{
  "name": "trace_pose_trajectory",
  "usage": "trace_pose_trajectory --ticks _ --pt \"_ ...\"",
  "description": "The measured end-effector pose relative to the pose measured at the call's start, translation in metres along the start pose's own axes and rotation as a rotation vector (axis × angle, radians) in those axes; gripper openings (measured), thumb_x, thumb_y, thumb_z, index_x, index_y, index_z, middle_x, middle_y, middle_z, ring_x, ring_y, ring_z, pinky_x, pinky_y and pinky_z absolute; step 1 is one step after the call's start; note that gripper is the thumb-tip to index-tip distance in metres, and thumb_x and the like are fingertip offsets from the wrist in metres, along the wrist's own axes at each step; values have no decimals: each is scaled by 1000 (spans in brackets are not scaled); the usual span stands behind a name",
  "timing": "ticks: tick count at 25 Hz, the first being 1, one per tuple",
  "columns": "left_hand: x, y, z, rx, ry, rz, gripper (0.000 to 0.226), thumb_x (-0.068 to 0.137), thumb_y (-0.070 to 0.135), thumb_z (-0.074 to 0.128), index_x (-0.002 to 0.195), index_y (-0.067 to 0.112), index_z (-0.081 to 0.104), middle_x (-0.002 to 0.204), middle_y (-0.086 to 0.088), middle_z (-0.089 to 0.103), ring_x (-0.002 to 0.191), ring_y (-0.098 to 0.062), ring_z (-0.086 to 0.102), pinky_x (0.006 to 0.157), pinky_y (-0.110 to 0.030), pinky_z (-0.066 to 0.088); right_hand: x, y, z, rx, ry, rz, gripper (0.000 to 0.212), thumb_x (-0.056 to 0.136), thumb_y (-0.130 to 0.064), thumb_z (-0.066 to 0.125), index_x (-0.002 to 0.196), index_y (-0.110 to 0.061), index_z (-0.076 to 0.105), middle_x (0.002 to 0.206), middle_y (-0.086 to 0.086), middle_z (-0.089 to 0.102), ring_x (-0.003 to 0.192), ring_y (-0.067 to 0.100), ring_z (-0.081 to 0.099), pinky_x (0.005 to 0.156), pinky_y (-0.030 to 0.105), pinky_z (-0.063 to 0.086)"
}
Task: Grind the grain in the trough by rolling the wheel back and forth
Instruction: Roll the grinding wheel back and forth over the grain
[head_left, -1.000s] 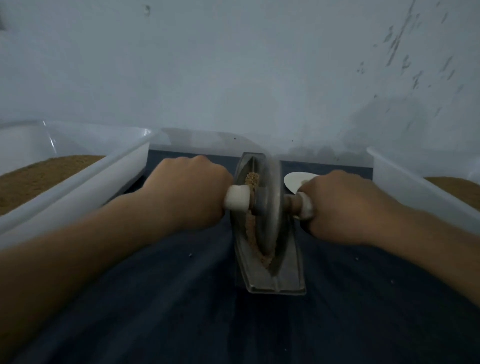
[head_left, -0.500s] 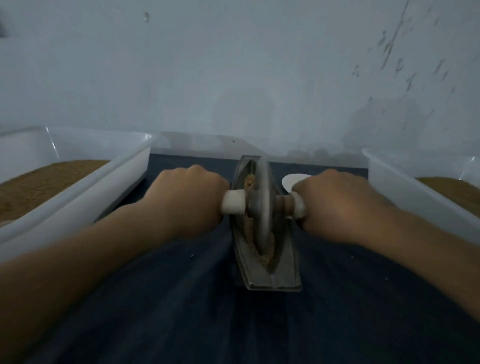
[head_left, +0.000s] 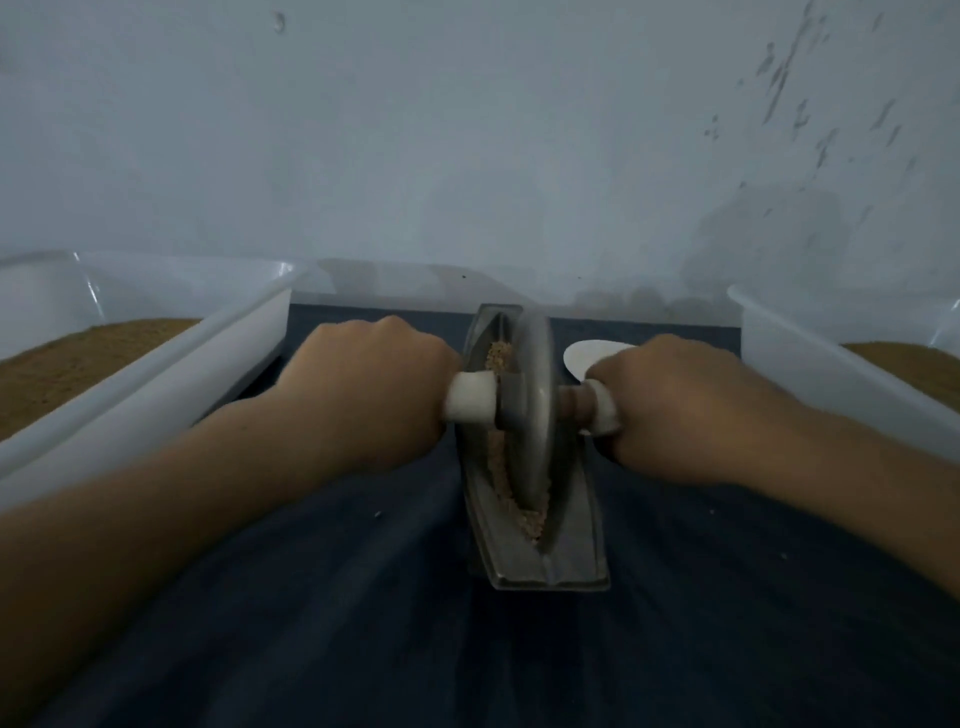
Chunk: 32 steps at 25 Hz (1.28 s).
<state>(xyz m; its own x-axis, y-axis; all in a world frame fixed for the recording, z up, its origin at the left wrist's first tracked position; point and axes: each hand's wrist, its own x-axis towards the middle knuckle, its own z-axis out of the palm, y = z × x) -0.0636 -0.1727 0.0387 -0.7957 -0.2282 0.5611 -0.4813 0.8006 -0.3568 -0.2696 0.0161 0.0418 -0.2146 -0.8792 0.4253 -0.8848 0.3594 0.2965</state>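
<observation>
Gripping the wheel (head_left: 532, 410) with left hand (head_left: 363, 395) and right hand (head_left: 675, 410) at centre; dark blue cloth (head_left: 363, 597) below, pale marked wall (head_left: 467, 130) on top.

This is a plain, makeshift spot for hand grinding, more a bare room or small workshop than a fitted kitchen. A pale painted wall (head_left: 467, 130) with dark scuffs (head_left: 795, 78) stands close behind. A dark blue cloth (head_left: 363, 597) covers the work surface. The left tub (head_left: 156, 374) and the right tub (head_left: 810, 364), both white plastic, hold brown meal (head_left: 78, 364). Between them sits a metal trough (head_left: 571, 566) with grain (head_left: 524, 514) and a wheel (head_left: 532, 405).
</observation>
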Motion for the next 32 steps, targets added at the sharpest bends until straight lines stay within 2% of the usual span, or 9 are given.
trace_pose_trajectory --ticks 2,5,8,14,18,21,26,29,32 --pt "5 3 -2 67 14 2 11 60 46 62 65 37 57 50 14 32 38 -11 25 44 -13 12 0 0 0 -45 70 6 27 59 -53 59 57 -36 39 47 -18 32 38 -3 28 38 13 12" --pt "36 17 4 28 -153 -220 9 87 31 59 95 31 64 78 1 56 70 -26 61 55 -31 36 37 -12 12 28 41 162 16 84 -42 63 77 -30 57 74 -4 63 61 20 57 51 27 39" --pt "59 20 -3 75 -243 -196 16 94 29 57 107 24 66 93 -3 62 83 -27 64 62 -35 40 59 -8 13 162 -160 249 13 92 -39 62 84 -29 58 95 4 67 86 28 63 67 35 49" --pt "2 13 -12 80 -40 -53 35 55 32 79 66 31 46 54 9 14 42 -11 7 45 -18 9 -2 -3 9 -173 278 24 32 56 -52 54 59 -34 28 49 -16 13 40 -1 8 42 14 3" --pt "51 21 -7 89 -164 -161 8 91 25 59 97 24 63 83 -1 59 71 -25 61 56 -31 36 47 -14 13 152 -95 287 18 86 -41 61 75 -30 52 81 -4 61 69 22 55 60 31 43" --pt "60 17 -10 88 -250 -120 15 91 23 58 104 24 65 94 -3 63 83 -26 65 61 -34 39 51 -7 12 211 -185 253 10 87 -39 63 82 -30 60 85 -4 64 72 20 58 58 30 45" --pt "0 16 -9 67 4 -80 26 51 27 79 68 28 59 55 8 12 42 -11 6 45 -19 7 7 -5 13 -93 189 46 34 57 -46 65 55 -34 33 49 -16 25 42 -2 19 42 14 9" --pt "30 17 -1 15 -172 -210 11 84 27 65 96 25 65 73 -1 52 61 -24 54 51 -31 34 49 -14 6 58 -73 163 22 84 -42 65 71 -31 52 76 -6 61 63 16 54 54 28 43" --pt "51 14 3 -23 -283 -233 17 93 27 58 109 25 64 98 -4 63 87 -28 64 65 -36 43 69 -14 2 72 -154 202 12 91 -36 65 84 -27 60 89 0 66 73 20 55 61 30 43"
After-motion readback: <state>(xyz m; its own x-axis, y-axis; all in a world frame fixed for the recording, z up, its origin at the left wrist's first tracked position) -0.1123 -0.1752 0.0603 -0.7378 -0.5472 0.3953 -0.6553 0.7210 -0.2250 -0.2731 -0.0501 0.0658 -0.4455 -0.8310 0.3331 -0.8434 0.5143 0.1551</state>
